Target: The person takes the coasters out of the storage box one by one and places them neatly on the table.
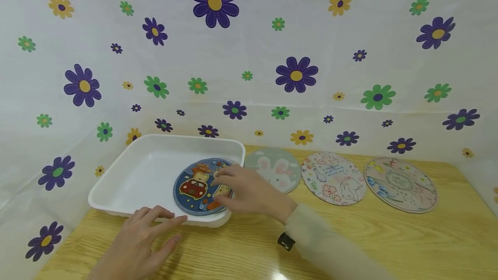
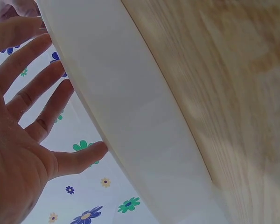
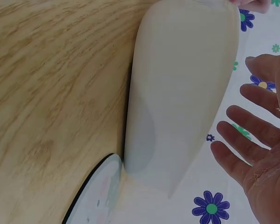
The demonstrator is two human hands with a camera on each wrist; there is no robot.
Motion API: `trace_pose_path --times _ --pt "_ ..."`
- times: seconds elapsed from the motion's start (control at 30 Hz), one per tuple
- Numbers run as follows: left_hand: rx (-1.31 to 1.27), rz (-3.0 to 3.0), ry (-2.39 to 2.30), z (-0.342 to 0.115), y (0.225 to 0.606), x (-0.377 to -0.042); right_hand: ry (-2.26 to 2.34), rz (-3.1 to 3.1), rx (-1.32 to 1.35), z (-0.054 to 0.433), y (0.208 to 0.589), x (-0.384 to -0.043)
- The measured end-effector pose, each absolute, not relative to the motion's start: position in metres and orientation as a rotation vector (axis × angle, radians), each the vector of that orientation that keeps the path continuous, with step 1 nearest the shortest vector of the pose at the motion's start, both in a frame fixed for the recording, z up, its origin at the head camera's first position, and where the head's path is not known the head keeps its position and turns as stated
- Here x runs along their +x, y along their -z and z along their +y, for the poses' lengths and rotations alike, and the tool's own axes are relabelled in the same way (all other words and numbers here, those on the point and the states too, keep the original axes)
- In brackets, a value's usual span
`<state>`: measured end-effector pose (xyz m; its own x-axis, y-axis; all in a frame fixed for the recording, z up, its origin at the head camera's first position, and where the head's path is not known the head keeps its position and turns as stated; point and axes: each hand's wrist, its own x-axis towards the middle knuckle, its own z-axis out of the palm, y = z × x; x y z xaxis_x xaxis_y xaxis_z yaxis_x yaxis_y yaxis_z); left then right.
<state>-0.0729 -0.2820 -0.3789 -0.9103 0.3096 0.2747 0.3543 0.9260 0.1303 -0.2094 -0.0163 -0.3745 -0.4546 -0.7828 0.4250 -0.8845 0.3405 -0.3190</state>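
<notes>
A blue round mat (image 1: 194,189) with a bear in a red car lies in the right part of a white plastic tray (image 1: 144,176). Over the mat's right side hovers my right hand (image 1: 249,191), its fingers spread and slightly bent. In the right wrist view the right hand (image 3: 266,135) holds nothing visible, above the tray's wall (image 3: 182,84). My left hand (image 1: 142,239) touches the tray's near rim with extended fingers. From below, the left wrist view shows the left hand's fingertips (image 2: 99,148) resting along that rim.
Right of the tray, three more round mats lie in a row on the wooden table (image 1: 311,232): a green bunny one (image 1: 278,170), a white one with pink drawings (image 1: 332,180) and a flowered one (image 1: 400,185). A flower-printed white sheet (image 1: 249,46) hangs behind.
</notes>
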Motion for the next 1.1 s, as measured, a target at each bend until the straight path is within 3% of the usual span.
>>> trace_pose_path --times 0.47,1.1 --pt "-0.521 -2.778 0.259 -0.281 0.379 -0.073 -0.639 -2.752 1.581 -0.052 0.374 -0.217" --pt "-0.469 -2.819 0.124 -0.278 0.379 -0.072 -0.111 -3.006 1.507 -0.089 0.384 -0.228"
